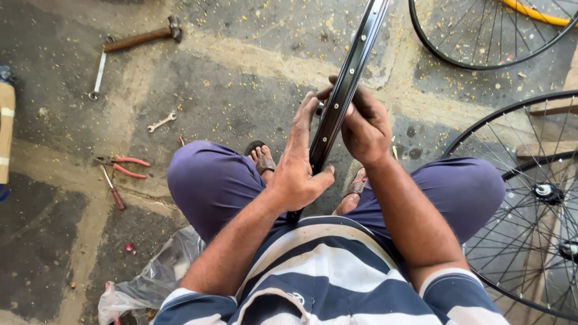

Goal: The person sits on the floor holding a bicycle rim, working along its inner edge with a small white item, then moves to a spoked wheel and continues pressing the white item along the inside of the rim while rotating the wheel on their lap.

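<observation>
A bare black bicycle rim [355,66] with a row of spoke holes stands on edge between my knees, running from my lap up to the top of the view. My left hand [298,168] wraps around its lower part, thumb against the rim's edge. My right hand [364,126] clasps the rim from the right, a little higher, fingers curled over it. Something small and metallic shows between my two hands at the rim; I cannot tell what it is.
On the concrete floor at left lie a hammer [141,39], a long spanner [98,75], a small spanner [161,122], red-handled pliers [127,167] and a screwdriver [113,191]. Spoked wheels stand at the right [530,198] and top right [481,36]. A plastic bag [150,280] lies by my left thigh.
</observation>
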